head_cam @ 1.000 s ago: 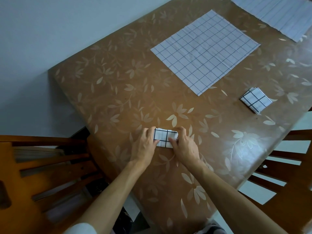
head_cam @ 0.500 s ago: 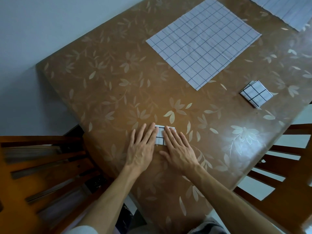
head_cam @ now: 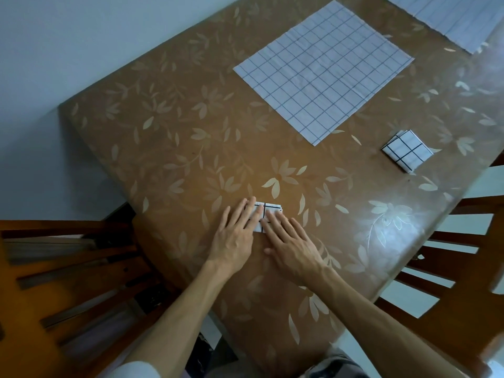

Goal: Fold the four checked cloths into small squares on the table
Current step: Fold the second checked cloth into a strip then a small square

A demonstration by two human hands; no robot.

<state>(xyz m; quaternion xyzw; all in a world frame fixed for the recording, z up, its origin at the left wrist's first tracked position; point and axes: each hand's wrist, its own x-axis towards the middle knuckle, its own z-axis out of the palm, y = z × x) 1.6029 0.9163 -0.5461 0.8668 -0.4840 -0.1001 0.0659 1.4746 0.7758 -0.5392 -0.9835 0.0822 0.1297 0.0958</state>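
Cloth (head_cam: 272, 208), seemingly folded, lies under left hand (head_cam: 234, 238) and right hand (head_cam: 291, 244).

Small folded cloth (head_cam: 270, 210) near you, partly covered; folded square (head_cam: 407, 150) right; open cloth (head_cam: 323, 69) flat far centre; second open cloth (head_cam: 447, 17) far right.

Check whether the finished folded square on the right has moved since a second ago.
No. The folded square lies where it did, off the near corner of the flat cloth.
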